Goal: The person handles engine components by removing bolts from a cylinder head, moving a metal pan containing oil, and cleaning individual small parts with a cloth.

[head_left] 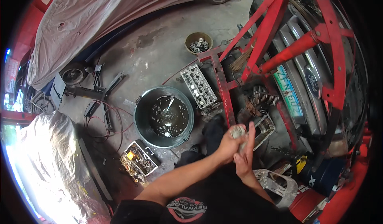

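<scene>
We seem to be wiping: our left hand (227,147) clutches a pale rag (238,132) against our straight-fingered right hand (244,159), right of the tub (143,118); the next rub calls for firm hold.

The stained grey concrete floor (159,58) carries a round metal tub (140,122) with dark liquid in its middle. Just right lies a metal cylinder head (198,85); farther off, a bowl (198,35) of parts; near left, an open toolbox (152,168); far left, a dark stand (115,82).
</scene>
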Available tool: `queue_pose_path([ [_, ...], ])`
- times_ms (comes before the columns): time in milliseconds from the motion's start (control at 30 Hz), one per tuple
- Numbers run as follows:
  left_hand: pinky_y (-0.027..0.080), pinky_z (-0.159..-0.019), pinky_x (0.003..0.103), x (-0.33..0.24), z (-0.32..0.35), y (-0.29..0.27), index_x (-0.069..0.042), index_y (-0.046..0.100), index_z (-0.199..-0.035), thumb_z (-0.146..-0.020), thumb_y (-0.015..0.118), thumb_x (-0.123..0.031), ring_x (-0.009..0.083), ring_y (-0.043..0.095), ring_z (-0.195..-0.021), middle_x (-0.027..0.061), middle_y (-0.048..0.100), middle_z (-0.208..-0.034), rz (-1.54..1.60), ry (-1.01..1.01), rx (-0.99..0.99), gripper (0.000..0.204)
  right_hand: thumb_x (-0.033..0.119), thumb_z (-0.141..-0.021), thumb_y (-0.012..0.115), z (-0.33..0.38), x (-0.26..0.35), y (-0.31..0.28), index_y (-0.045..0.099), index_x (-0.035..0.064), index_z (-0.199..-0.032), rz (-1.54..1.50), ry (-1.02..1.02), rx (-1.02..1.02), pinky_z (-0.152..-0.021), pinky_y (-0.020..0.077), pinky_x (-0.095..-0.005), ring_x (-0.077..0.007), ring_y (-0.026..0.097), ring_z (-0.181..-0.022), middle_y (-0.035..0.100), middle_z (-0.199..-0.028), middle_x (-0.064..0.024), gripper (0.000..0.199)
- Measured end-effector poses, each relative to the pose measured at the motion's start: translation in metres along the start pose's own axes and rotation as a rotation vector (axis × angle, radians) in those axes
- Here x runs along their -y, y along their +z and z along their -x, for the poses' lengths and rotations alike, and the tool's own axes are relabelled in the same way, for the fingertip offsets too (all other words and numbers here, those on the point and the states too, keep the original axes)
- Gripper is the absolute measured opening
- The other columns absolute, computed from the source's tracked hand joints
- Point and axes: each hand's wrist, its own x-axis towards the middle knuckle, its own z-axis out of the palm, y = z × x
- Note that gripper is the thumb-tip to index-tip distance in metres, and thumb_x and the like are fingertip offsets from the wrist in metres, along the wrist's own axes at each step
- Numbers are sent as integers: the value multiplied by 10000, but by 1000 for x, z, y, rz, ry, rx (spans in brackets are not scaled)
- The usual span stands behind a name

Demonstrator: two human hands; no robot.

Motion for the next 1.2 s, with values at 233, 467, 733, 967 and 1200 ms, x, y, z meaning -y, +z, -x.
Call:
queue_pose_path([
  [233, 506, -601, 302, -103, -133, -73, -43, 626, -999, -885, 622, -63, 165, 602, -670, 25, 628, -788, -1035, 886, -684, 116, 267, -854, 733, -119, 12, -3, 316, 18, -1512, 45, -17, 578, -1182, 204, -466, -386, 215, -1477, 113, -1605, -269, 818],
  [467, 516, -687, 311, -297, -79, -238, -44, 583, -1215, -843, 646, -56, 152, 602, -768, 57, 631, -957, -458, 656, -1151, 377, 92, -910, 661, -212, -91, -54, 610, 28, -1262, 265, 203, 74, -915, 511, -321, -240, 542, -1218, 476, -1426, -125, 361],
  [733, 487, -814, 539, -229, -32, -439, 0, 585, -1080, -800, 644, -186, 499, 619, -951, 300, 656, -971, -1409, -154, -1371, 342, -4, -925, 602, -242, -216, -93, 600, 9, -1227, 499, 499, -315, -899, 512, -285, -173, 598, -1054, 507, -1332, -92, 303],
  [967, 515, -888, 502, -399, -110, -582, 30, 573, -1207, -755, 673, -203, 453, 649, -997, 275, 676, -1022, -1585, -463, -984, 518, 98, -911, 653, -330, -250, 74, 610, 18, -1212, 622, 745, -540, -862, 493, -296, -161, 604, -982, 618, -1152, -101, 314],
  [1200, 479, -576, 323, -820, -361, -579, -61, 530, -1314, -855, 634, 3, 181, 592, -685, 92, 640, -887, -1324, 250, -1023, 475, 175, -924, 645, -484, -196, 199, 631, 27, -1211, 749, 800, -466, -866, 518, -332, -216, 622, -1017, 605, -1220, -113, 323],
])
